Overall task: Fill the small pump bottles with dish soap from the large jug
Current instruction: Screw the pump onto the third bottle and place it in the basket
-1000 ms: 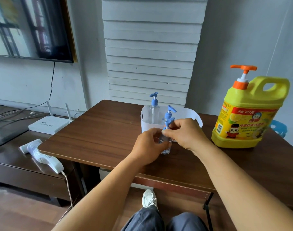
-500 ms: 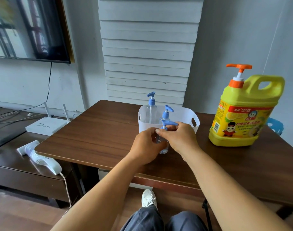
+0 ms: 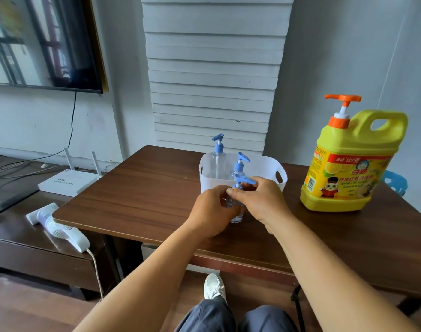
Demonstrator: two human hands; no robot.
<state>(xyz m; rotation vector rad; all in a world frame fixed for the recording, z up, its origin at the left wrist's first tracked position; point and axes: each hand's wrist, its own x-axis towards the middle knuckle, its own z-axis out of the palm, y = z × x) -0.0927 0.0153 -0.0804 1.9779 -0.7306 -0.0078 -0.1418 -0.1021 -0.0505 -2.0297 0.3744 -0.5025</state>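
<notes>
my left hand wrapped round the little clear bottle, right hand pinching its blue pump, yellow jug at 2 o'clock

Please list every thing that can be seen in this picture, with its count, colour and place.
table: 1, dark brown, centre
jug: 1, yellow with orange pump, table right
basket: 1, white, table back
pump bottles in basket: 2, clear with blue pumps
held bottle: 1, clear, blue pump, standing in front of basket
router: 1, white, low cabinet left
handheld device: 1, white, corded, cabinet front
screen: 1, black, wall upper left
shoe: 1, white, floor
left hand: grips bottle body
right hand: pinches bottle's pump collar
</notes>
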